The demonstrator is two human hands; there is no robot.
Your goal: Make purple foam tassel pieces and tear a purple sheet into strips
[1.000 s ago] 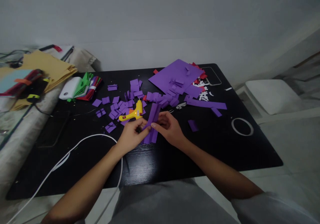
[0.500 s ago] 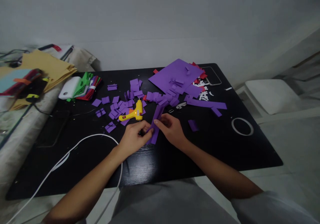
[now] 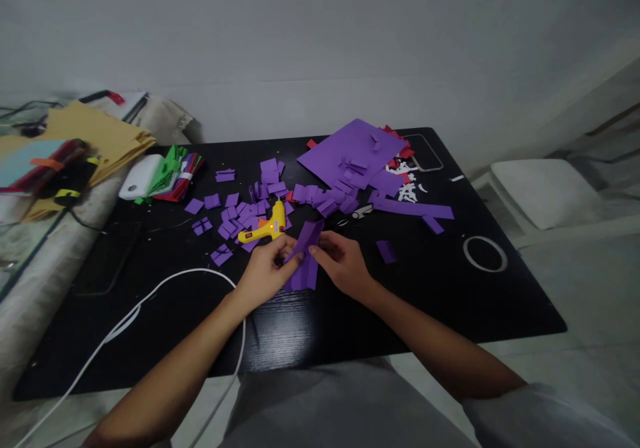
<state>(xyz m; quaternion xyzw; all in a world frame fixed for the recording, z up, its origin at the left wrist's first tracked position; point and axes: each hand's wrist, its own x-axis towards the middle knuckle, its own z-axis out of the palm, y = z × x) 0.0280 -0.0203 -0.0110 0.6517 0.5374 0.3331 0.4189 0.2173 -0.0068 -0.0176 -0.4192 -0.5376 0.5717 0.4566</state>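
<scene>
A creased purple paper strip (image 3: 305, 276) is held between my two hands above the near middle of the table. My left hand (image 3: 267, 266) pinches its left side, thumb on top. On the other side, my right hand (image 3: 341, 261) grips the right edge with its thumb pressed on the paper. Just beyond my left hand lies a yellow glue gun (image 3: 273, 224). Small folded purple paper pieces (image 3: 240, 216) are scattered around it. A pair of scissors (image 3: 361, 213) rests beyond my right hand.
A large purple sheet (image 3: 345, 147) lies at the back, with red and white scraps (image 3: 407, 185) beside it. Bundled coloured strips (image 3: 175, 175) sit at the back left. A white cable (image 3: 170, 276) loops across the front left. At right stands a white stool (image 3: 547, 191).
The purple strip has turned between my hands and now appears shorter and wider, with its fold opened out. Both hands have shifted only slightly.
</scene>
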